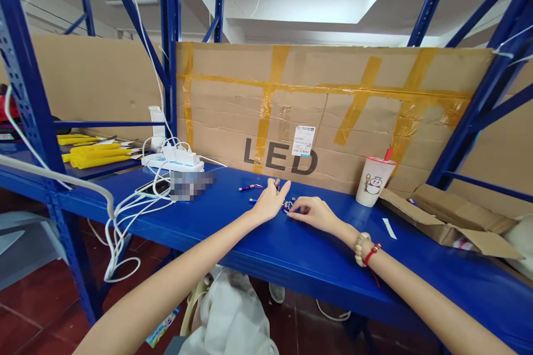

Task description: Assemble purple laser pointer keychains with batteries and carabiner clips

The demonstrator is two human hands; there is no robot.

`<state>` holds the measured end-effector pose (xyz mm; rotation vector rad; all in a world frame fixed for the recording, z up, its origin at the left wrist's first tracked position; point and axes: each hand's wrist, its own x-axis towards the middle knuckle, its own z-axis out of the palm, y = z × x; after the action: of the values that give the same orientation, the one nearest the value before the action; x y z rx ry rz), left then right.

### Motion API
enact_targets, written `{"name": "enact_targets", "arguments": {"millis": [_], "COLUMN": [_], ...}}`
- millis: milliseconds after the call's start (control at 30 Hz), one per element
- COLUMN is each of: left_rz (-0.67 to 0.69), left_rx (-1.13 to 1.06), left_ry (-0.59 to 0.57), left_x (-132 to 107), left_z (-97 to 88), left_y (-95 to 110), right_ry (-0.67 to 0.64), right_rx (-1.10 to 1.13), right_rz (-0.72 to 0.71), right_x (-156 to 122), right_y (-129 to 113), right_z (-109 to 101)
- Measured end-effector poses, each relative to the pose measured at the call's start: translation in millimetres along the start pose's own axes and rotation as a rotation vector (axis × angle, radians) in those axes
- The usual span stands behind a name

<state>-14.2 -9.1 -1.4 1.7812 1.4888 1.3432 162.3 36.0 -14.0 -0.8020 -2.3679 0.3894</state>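
Observation:
Both my hands rest on a blue metal shelf (258,238) among several small purple pen-like items. My left hand (270,202) lies by a small purple piece (277,182), which its fingertips touch; the fingers look loosely curled. My right hand (312,213) is pinched on a small metallic and purple part (288,207) between the two hands. Another purple pen-like item (251,187) lies just left of my left hand. On my right wrist sit a bead bracelet and a red string.
A white cup with a red straw (373,180) stands right of my hands, and an open cardboard box (453,216) lies further right. A power strip with white cables (172,161) and a phone (156,186) lie left. A taped cardboard wall (333,105) backs the shelf. Yellow items (95,155) lie far left.

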Motion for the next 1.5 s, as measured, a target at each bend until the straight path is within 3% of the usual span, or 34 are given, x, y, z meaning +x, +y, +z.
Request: {"name": "enact_targets", "arguments": {"millis": [133,267,433,567,800,1167,1500], "left_rz": [0.01,0.057,0.196,0.282,0.326,0.325,0.481], "left_rx": [0.043,0.1,0.228,0.33,0.41,0.413,0.35], "left_ry": [0.073,0.084,-0.056,-0.145,-0.221,-0.193,-0.185], "left_x": [25.6,42.7,41.9,37.6,25.5,16.3,18.3], "left_z": [1.5,4.8,-3.2,-13.1,-5.7,-2.9,3.7], "left_y": [2.1,-8.8,-30.3,-34.9,-28.6,-18.9,-24.7], "right_ry": [0.165,0.393,0.493,0.532,0.458,0.352,0.21], "right_rx": [0.1,0.299,0.548,0.653,0.722,0.621,0.623], "right_rz": [0.099,0.257,0.401,0.459,0.431,0.374,0.455], "right_x": [23.4,47.0,45.5,33.8,32.2,28.1,18.3], "right_y": [0.4,-3.1,-6.5,-8.8,-21.2,-27.5,-20.9], "right_z": [-6.1,-4.0,5.4,6.7,12.5,9.2,-4.8]}}
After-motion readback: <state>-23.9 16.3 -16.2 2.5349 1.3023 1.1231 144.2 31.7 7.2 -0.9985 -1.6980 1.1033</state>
